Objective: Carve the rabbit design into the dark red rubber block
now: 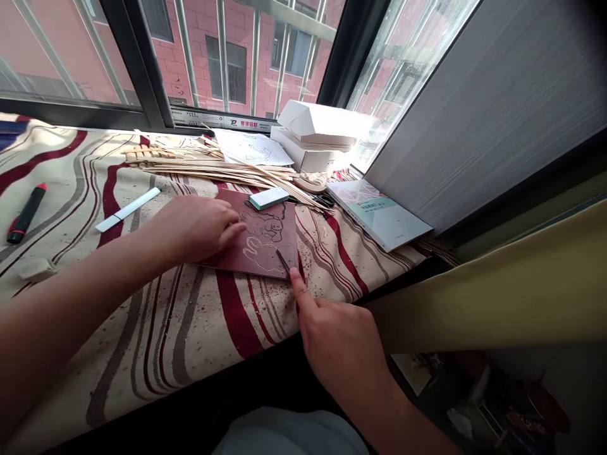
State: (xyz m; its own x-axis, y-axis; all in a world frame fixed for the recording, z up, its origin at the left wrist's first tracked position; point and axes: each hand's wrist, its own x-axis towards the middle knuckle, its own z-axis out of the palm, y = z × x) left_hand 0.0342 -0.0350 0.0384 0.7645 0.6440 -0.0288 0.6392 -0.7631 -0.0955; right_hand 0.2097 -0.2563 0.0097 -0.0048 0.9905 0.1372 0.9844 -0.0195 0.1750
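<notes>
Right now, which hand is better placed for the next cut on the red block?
Right, probably. The right hand holds the carving tool, its tip on the dark red block. The left hand lies spread on the block, steadying it, and holds no tool.

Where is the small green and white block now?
In the head view, the block lies on the far edge of the dark red carving sheet, beyond the left hand, below the wooden strips.

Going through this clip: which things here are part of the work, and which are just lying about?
Part of the work: left hand resting on the carved block; right hand holding a carving tool.

Lying about: wooden strips, book, white boxes, marker.
</notes>
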